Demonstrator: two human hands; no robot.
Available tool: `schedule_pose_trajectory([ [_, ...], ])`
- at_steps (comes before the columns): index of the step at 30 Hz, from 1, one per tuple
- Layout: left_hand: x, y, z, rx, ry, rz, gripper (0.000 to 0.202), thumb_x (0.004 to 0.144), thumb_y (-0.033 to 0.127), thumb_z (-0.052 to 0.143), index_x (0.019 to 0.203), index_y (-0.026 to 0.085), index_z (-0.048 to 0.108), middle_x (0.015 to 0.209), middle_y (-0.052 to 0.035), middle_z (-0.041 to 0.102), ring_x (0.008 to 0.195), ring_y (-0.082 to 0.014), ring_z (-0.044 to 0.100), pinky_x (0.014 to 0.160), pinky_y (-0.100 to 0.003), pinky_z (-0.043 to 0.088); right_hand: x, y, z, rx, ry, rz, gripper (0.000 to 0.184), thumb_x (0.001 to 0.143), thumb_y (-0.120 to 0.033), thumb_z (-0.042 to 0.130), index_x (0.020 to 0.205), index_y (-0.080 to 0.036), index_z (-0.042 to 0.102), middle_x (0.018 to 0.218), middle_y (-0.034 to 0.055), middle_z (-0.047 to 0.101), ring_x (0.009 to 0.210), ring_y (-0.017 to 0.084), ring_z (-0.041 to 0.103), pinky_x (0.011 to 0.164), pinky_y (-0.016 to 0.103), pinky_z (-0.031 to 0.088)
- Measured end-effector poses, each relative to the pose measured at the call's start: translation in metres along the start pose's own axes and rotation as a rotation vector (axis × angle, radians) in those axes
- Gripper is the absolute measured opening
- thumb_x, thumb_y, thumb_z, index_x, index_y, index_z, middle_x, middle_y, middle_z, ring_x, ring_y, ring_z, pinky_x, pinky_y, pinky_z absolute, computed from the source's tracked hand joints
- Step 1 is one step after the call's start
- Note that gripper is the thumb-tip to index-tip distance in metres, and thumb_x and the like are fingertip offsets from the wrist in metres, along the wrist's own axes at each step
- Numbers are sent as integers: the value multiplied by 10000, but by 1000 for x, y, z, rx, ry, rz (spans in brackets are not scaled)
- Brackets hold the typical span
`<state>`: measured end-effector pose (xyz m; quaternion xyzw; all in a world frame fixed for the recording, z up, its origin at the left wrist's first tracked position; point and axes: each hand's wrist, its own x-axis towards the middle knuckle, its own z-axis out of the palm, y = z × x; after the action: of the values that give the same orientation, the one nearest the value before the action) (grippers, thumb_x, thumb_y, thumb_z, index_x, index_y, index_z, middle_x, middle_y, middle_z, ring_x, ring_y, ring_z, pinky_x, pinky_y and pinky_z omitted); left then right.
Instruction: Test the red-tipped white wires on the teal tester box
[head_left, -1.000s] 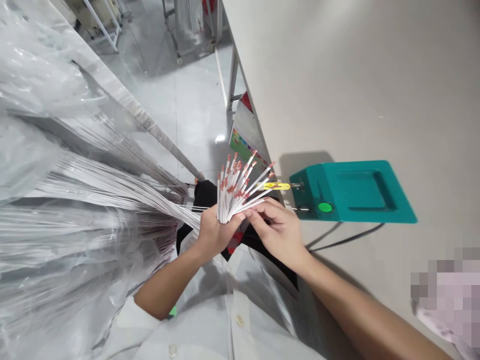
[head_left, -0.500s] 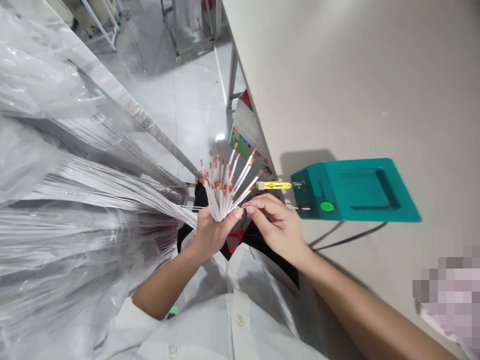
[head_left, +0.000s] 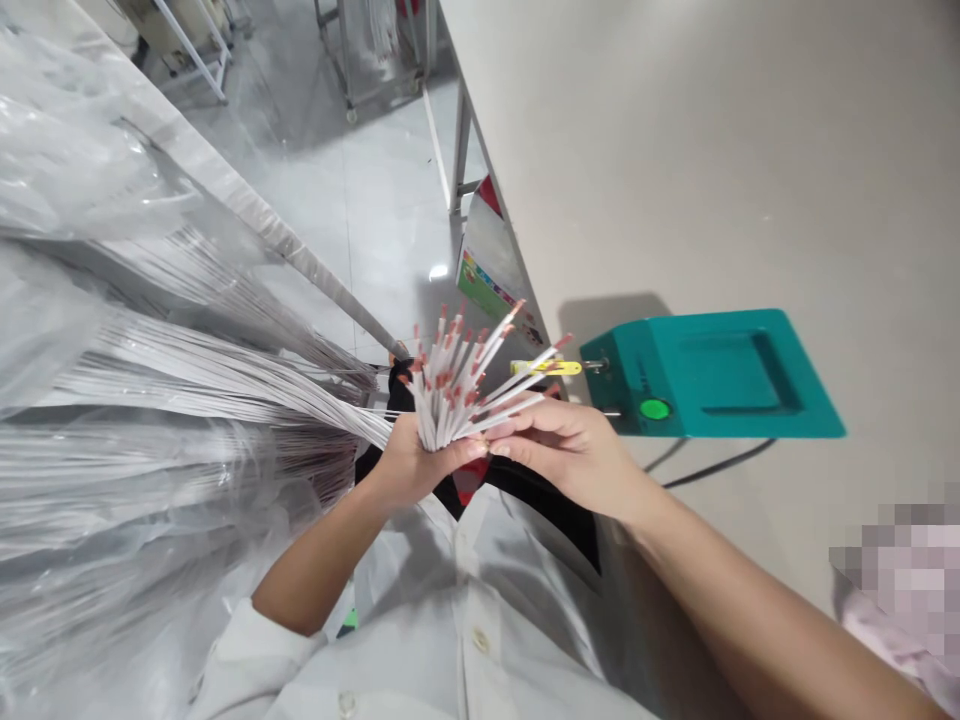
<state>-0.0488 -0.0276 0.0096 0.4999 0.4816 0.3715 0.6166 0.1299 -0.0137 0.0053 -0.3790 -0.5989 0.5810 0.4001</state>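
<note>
My right hand (head_left: pixel 585 450) could pass over the far tabletop (head_left: pixel 697 170), but the yellow piece (head_left: pixel 547 368) on the teal device (head_left: pixel 675 370) juts close by

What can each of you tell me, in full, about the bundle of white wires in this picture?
The bundle of white wires is many thin, plastic-looking strands ending in reddish, copper-looking tips. Held together by the left grip, it fans out toward the picture's top, its tips uneven. Below the fan, strands run off toward the picture's left. The right grip is at the fan's right edge, seemingly touching the outermost wires; exactly what its fingertips pinch is unclear.
</note>
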Motion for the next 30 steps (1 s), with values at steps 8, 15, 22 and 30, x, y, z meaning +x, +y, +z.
schedule_pose_trajectory([
  [8, -3, 12, 8, -19, 110, -92, 241, 711, 407, 641, 612, 187, 637, 515, 6, 509, 501, -105, 436, 517, -246, 402, -4, 11, 33, 419, 274, 230, 177, 679, -372, 722, 719, -204, 688, 755, 7, 619, 466, 57, 461, 400, 208, 417],
  [15, -3, 1, 15, 3, 154, -139, 237, 756, 375, 611, 732, 145, 661, 551, 7, 539, 474, -76, 430, 480, -214, 371, -2, 8, 28, 29, 399, 0, 63, 755, -256, 655, 720, -211, 684, 739, 26, 651, 679, 136, 607, 622, 277, 525],
  [22, -5, -1, 17, 85, 174, -101, 239, 782, 354, 582, 683, 151, 662, 526, 20, 528, 492, -85, 462, 522, -226, 383, -5, 14, 19, -656, 327, -340, 129, 826, -178, 522, 802, -209, 645, 751, 46, 663, 682, 151, 608, 605, 278, 494],
  [30, -4, -3, 18, 102, 194, -112, 248, 791, 358, 572, 662, 165, 662, 497, 32, 512, 481, -88, 464, 546, -229, 392, -11, 14, 0, -1151, 85, -462, 189, 795, -167, 488, 834, -212, 667, 805, 61, 685, 687, 188, 615, 617, 321, 457],
])
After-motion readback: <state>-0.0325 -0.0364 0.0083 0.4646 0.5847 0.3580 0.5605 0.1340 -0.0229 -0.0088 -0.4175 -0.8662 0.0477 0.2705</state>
